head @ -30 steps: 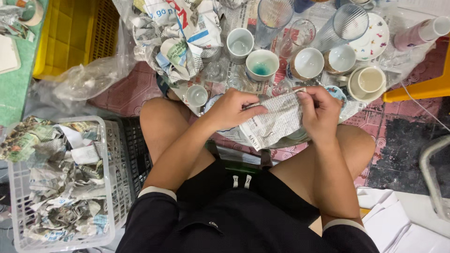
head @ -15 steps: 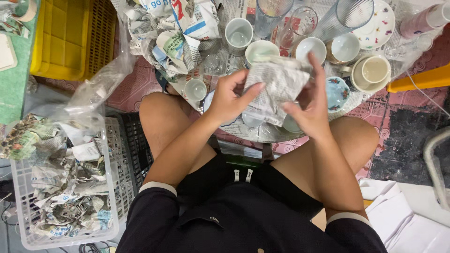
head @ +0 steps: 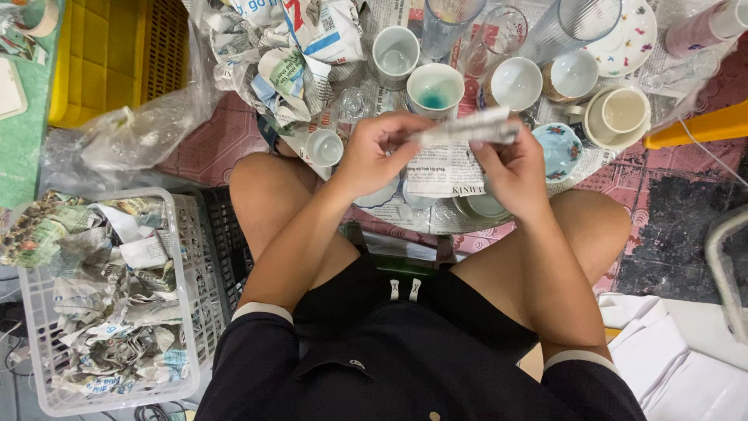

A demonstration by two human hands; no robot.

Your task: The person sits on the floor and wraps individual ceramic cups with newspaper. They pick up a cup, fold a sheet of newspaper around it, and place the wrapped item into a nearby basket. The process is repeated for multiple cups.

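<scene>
Both my hands hold a sheet of newspaper (head: 448,160) above my knees. My left hand (head: 374,156) pinches its upper left edge, and my right hand (head: 510,168) grips the upper right edge. The top of the sheet is folded or rolled over into a narrow strip between my fingers, while the rest hangs down. Whether anything is wrapped inside the paper, I cannot tell. Just beyond the paper stand a white cup with a blue-green bottom (head: 435,87) and a small blue patterned bowl (head: 558,146).
Several cups, glasses (head: 502,31) and a plate (head: 623,27) crowd the newspaper-covered floor ahead. A heap of crumpled newspaper (head: 280,54) lies at upper left. A white basket (head: 187,273) of paper-wrapped items stands at my left, beside a yellow crate (head: 101,54). White paper sheets (head: 678,359) lie at lower right.
The sheet was spread wide between my hands, then lifted and crumpled upward. Now its top edge is folded into a strip and both hands have closed in on it.
</scene>
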